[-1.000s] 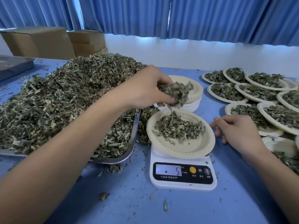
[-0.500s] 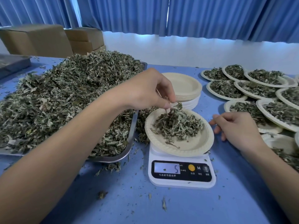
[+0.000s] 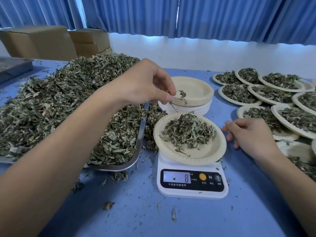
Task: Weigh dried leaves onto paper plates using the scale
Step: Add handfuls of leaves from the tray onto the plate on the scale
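A white kitchen scale (image 3: 192,191) stands on the blue table, its display reading 8. On it sits a paper plate (image 3: 212,155) with a mound of dried leaves (image 3: 187,131). My left hand (image 3: 145,84) hovers above the plate's far left rim and pinches a few dried leaves (image 3: 180,96) between thumb and fingers. My right hand (image 3: 251,135) rests on the table just right of the plate, fingers loosely curled, holding nothing. A metal tray (image 3: 135,161) heaped with dried leaves (image 3: 65,101) fills the left side.
A stack of bare paper plates (image 3: 196,93) stands behind the scale. Several filled plates (image 3: 266,93) crowd the right side. Cardboard boxes (image 3: 42,41) sit at the back left near a grey lid (image 3: 13,67). Leaf crumbs litter the table front.
My left hand dropped most of its handful onto the plate, then lifted slightly with a few leaves left. The pile grew and the display went from 5 to 8. My right hand stayed put.
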A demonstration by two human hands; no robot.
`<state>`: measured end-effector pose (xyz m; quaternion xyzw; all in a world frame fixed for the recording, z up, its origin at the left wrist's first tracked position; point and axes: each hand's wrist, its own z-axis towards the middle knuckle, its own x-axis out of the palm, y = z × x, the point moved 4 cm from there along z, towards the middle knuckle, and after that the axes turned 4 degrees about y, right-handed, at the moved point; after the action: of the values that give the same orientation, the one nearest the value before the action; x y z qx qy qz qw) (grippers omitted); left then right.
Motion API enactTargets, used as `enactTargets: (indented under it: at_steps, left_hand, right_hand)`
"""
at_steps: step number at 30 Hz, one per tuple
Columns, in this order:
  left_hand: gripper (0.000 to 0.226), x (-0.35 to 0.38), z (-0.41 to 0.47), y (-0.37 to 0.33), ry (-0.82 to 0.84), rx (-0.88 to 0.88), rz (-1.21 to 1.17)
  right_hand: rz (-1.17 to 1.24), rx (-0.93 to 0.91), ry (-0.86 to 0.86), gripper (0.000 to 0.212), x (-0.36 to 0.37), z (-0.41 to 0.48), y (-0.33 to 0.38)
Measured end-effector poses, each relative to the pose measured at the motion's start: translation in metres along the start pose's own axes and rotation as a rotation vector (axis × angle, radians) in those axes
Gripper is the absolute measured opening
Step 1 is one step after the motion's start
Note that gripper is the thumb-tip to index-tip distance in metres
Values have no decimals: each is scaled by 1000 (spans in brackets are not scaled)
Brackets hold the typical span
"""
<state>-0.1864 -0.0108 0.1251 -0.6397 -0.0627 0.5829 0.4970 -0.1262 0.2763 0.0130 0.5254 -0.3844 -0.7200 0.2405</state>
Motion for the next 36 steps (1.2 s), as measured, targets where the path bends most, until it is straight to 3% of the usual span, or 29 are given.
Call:
enactTargets:
  at_steps: [10,14,18,21,22,24,27,31,36]
  left_hand:
    - [9,0,3,3,-34,8,8]
    - [9,-9,2,7,-25,-30,21]
    - [10,-30,-1,26,23,-233,351]
    - [13,-33,-5,40,53,-449,670]
    - [20,-31,-3,37,19,-422,731]
    - [36,-19,1,17,-67,-187,593]
    - [48,12,-3,-19,69,118,240]
    - [53,55,-9,-26,270,190,429]
    - [31,54,-3,-27,143,218,363]
  right_hand:
    - [59,-25,-9,31,0,3,-5]
    - [231,-200,-92,27,-8,-7,16]
    - [261,-475,-65,10,-8,-28,50]
    - [177,-555,-42,12,3,-39,60]
    - [158,-558,-59,13,6,-40,61]
    - [158,-533,-115,16,8,-39,58]
    - [216,-474,-172,20,4,-33,49]
    - [216,-417,-190,24,-4,-27,41]
    - [240,-380,-192,26,-7,-23,37]
